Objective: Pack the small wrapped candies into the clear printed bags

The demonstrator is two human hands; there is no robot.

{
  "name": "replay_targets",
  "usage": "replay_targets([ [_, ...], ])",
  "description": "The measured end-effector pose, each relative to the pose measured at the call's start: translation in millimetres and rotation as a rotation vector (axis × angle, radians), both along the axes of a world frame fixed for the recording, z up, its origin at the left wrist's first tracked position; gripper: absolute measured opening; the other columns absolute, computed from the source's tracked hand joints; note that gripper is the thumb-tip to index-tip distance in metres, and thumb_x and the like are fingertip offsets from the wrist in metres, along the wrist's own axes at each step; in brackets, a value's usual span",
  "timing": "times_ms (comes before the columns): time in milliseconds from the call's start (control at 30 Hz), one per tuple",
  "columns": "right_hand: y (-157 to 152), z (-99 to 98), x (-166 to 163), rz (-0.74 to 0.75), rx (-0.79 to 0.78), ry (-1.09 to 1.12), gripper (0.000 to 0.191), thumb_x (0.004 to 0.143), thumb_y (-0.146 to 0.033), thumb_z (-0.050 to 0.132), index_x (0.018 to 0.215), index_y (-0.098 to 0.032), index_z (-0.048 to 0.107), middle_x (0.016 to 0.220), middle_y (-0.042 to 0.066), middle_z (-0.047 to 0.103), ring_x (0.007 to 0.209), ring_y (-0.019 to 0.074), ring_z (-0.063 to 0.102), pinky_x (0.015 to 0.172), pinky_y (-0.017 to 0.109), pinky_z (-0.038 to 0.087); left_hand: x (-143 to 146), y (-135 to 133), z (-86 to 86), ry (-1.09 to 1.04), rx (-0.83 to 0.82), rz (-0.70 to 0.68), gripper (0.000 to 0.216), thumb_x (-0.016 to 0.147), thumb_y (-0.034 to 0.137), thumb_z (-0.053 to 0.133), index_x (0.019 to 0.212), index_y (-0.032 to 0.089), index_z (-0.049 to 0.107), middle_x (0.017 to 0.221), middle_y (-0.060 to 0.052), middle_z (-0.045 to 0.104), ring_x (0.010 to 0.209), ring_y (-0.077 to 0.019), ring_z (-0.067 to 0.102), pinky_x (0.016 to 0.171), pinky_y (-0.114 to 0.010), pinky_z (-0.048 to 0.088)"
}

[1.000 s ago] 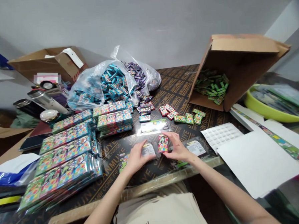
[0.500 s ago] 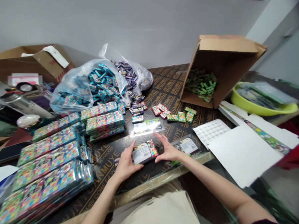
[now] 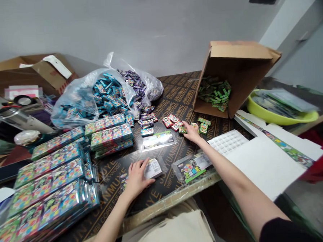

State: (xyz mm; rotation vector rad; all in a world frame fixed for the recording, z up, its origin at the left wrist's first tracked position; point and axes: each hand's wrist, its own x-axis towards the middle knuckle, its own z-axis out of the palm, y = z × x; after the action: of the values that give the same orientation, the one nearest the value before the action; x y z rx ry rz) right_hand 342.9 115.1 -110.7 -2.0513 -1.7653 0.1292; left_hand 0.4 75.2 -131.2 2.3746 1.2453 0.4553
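Observation:
My left hand (image 3: 137,176) is curled around a flat packet with a printed white label (image 3: 154,167), thumb on its near side and fingers over the far side. A clear sleeve shows at the packet's right end. Farther up the table, my right hand (image 3: 192,133) has its thumb and finger about the right end of a small green box (image 3: 182,129). Just left of that lie several small red boxes (image 3: 173,120); more green boxes (image 3: 203,128) lie to the right. A printed clear sleeve (image 3: 191,168) lies below my right forearm, and another sleeve (image 3: 158,140) lies beyond the packet.
Stacks of wrapped colourful packs (image 3: 54,191) fill the left side. Behind them slump plastic bags of blue boxes (image 3: 109,91) and purple boxes (image 3: 135,81). A tilted carton (image 3: 245,68) holds green boxes. White sheets (image 3: 266,162) and a yellow basin (image 3: 293,117) are at right.
My right hand has left the packet and moved up and right to the small boxes. The red box no longer shows at the packet's right end. My left hand stays on the packet.

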Motion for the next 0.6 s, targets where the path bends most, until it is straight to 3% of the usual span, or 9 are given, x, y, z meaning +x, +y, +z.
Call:
replay_targets([
  [100, -15, 2.5, -39, 0.159, 0.108, 0.139, 0.064, 0.07, -0.029, 0.06, 0.129, -0.018, 0.038, 0.112, 0.011, 0.058, 0.102, 0.0275, 0.053, 0.093, 0.044, 0.032, 18, -6, 14.9, -0.325, -0.163, 0.166, 0.052, 0.067, 0.043, 0.064, 0.114, 0.02, 0.055, 0.115, -0.01, 0.056, 0.108, -0.0267, 0.048, 0.095, -0.044, 0.033],
  [233, -63, 15.7, -114, 0.439, 0.143, 0.343, 0.072, 0.068, -0.044, 0.064, 0.131, -0.022, 0.036, 0.116, 0.01, 0.054, 0.102, 0.0254, 0.052, 0.089, 0.037, 0.04, 44, -11, 29.2, -0.831, -0.763, 0.288, 0.04, 0.071, 0.042, 0.059, 0.098, 0.012, 0.061, 0.088, -0.007, 0.066, 0.08, -0.0188, 0.06, 0.077, -0.033, 0.045],
  [300, -82, 26.4, -132, 0.534, 0.115, 0.383, 0.085, 0.062, -0.049, 0.069, 0.133, -0.023, 0.032, 0.123, 0.011, 0.048, 0.112, 0.0277, 0.045, 0.094, 0.04, 0.035, 47, -11, 31.7, -0.922, -0.931, 0.304, 0.035, 0.072, 0.041, 0.058, 0.088, 0.01, 0.063, 0.075, -0.006, 0.065, 0.065, -0.015, 0.059, 0.067, -0.029, 0.047],
  [400, -95, 39.2, -134, 0.687, 0.043, 0.424, 0.1, 0.055, -0.048, 0.073, 0.137, -0.024, 0.021, 0.136, 0.011, 0.033, 0.124, 0.0296, 0.031, 0.101, 0.044, 0.024, 41, -11, 33.9, -0.887, -0.998, 0.275, 0.032, 0.069, 0.038, 0.06, 0.08, 0.008, 0.064, 0.067, -0.006, 0.064, 0.056, -0.0136, 0.057, 0.059, -0.026, 0.045],
  [500, -94, 40.1, -127, 0.768, 0.032, 0.44, 0.091, 0.059, -0.037, 0.07, 0.136, -0.024, 0.022, 0.131, 0.008, 0.041, 0.119, 0.0266, 0.038, 0.103, 0.043, 0.019, 32, -11, 35.3, -0.823, -1.028, 0.225, 0.036, 0.068, 0.04, 0.061, 0.083, 0.008, 0.065, 0.067, -0.008, 0.064, 0.056, -0.0157, 0.058, 0.058, -0.028, 0.045],
  [533, -93, 37.2, -124, 0.767, 0.053, 0.425, 0.088, 0.059, -0.034, 0.069, 0.134, -0.024, 0.026, 0.127, 0.007, 0.046, 0.116, 0.026, 0.042, 0.103, 0.043, 0.018, 28, -11, 34.7, -0.779, -0.976, 0.208, 0.039, 0.07, 0.042, 0.059, 0.089, 0.008, 0.065, 0.071, -0.009, 0.065, 0.06, -0.0173, 0.06, 0.06, -0.03, 0.046],
  [600, -89, 27.4, -119, 0.731, 0.101, 0.367, 0.083, 0.058, -0.032, 0.067, 0.131, -0.024, 0.031, 0.121, 0.007, 0.05, 0.112, 0.026, 0.045, 0.103, 0.044, 0.015, 19, -10, 30.5, -0.62, -0.713, 0.162, 0.048, 0.073, 0.046, 0.055, 0.108, 0.013, 0.059, 0.09, -0.012, 0.066, 0.08, -0.0226, 0.061, 0.073, -0.035, 0.045],
])
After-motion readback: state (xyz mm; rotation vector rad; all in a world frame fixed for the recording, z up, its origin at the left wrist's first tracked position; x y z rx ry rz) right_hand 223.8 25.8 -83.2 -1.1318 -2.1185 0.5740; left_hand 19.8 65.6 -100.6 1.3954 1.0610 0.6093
